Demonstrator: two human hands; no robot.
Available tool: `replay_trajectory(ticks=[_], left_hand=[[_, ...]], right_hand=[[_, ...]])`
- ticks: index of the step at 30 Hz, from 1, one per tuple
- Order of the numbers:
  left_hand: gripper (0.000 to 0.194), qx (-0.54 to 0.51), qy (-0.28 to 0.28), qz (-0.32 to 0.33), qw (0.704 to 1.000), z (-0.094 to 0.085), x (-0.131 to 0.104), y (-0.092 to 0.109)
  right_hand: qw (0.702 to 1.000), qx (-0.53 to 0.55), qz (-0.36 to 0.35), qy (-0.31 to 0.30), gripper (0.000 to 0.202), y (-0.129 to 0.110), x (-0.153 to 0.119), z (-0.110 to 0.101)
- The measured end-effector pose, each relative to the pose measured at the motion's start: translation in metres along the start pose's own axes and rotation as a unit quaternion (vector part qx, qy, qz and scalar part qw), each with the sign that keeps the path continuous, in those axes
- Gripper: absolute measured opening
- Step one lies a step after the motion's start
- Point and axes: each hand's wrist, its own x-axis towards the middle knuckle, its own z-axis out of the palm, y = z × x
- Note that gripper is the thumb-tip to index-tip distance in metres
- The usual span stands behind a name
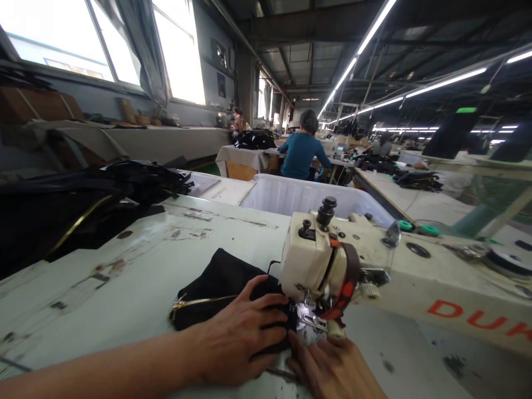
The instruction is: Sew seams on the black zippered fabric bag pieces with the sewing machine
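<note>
A black fabric piece [226, 271] with a gold zipper [203, 302] lies on the pale sewing table, its right edge by the needle area of a cream sewing machine [310, 255]. My left hand [241, 332] rests flat on this piece, fingers spread and pointing toward the machine. Close to the metal presser foot [311, 320], my right hand [328, 366] has its fingers bent together at the fabric's near right edge. Its fingertips are partly hidden, but they seem to grip that edge. The needle itself is hard to make out.
A white plastic bin [316, 194] stands behind the machine. Black garment pieces [95, 205] are heaped on the left, one with a gold zipper. A person in a teal top [303, 152] sits ahead. Green fan [490, 205] stands at right.
</note>
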Motion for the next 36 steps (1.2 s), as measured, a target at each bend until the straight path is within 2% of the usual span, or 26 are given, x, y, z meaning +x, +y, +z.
replay_trajectory(ticks=[8,13,19,24,29,33,36], left_hand=[[0.017,0.001,0.008,0.021,1.000,0.002,0.003,-0.006],[0.022,0.002,-0.012,0.027,1.000,0.004,0.005,-0.013],[0.025,0.008,-0.004,0.030,1.000,0.007,0.008,-0.021],[0.024,0.020,-0.011,0.040,0.999,0.006,0.013,-0.028],[0.024,0.032,-0.013,0.041,0.999,0.007,0.019,-0.038],[0.017,0.034,0.008,0.037,0.999,0.012,0.022,-0.043],[0.016,0.037,0.004,0.040,0.998,0.012,0.023,-0.045]], right_hand=[[1.000,-0.005,0.024,0.015,0.035,0.004,0.000,0.004],[0.998,0.009,0.058,0.024,0.035,0.005,-0.001,0.004],[0.997,0.030,0.073,0.010,0.032,0.006,-0.001,-0.001],[0.996,0.015,0.085,-0.013,0.027,0.007,-0.011,0.006],[0.996,0.009,0.092,-0.005,0.026,0.007,-0.015,0.013],[0.995,0.009,0.101,-0.003,0.029,0.006,-0.014,0.012],[0.994,0.010,0.110,-0.011,0.031,0.006,-0.012,0.009]])
